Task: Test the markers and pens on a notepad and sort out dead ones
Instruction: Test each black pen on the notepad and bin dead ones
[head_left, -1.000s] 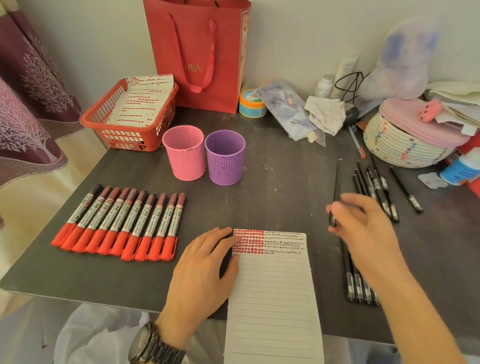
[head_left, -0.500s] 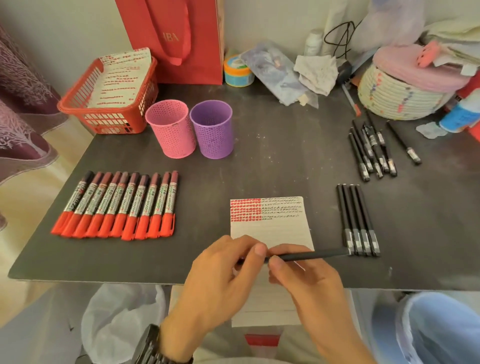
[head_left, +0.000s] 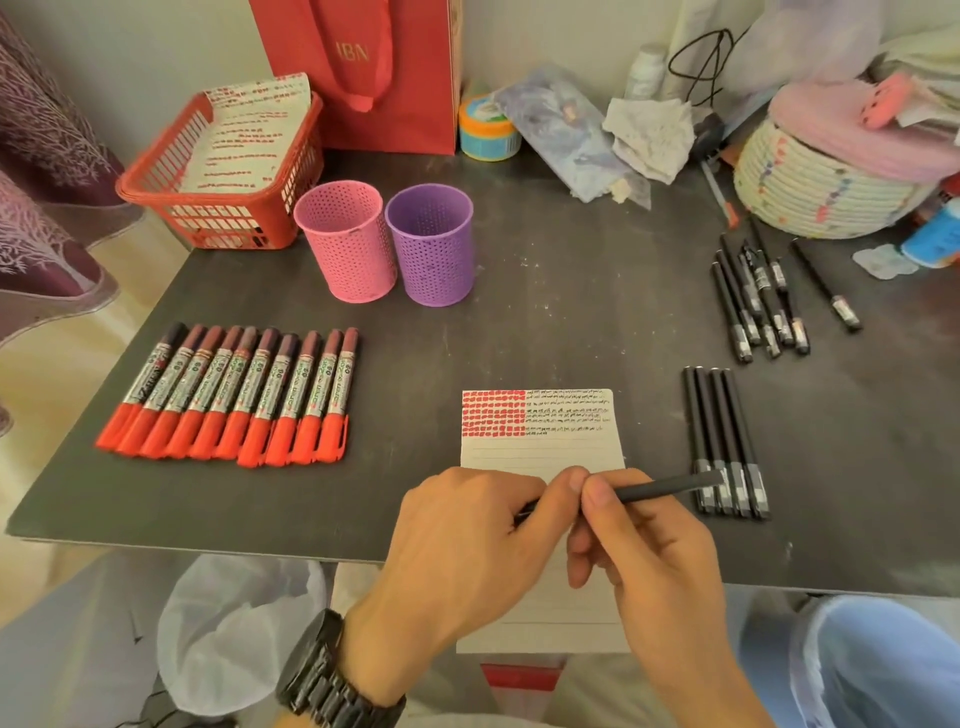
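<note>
Both hands are meeting low in the middle of the view, knuckles toward the camera. The left hand (head_left: 467, 535) is curling its fingers (head_left: 574, 478) and pinching the near end of a black pen (head_left: 660, 487). The right hand (head_left: 649, 551) is gripping the same pen just beside it, thumb on top and the other fingers folding underneath. The tips of the two hands are touching or nearly touching. The left forearm is reaching in from the lower left, and the right forearm from the lower right.
</note>
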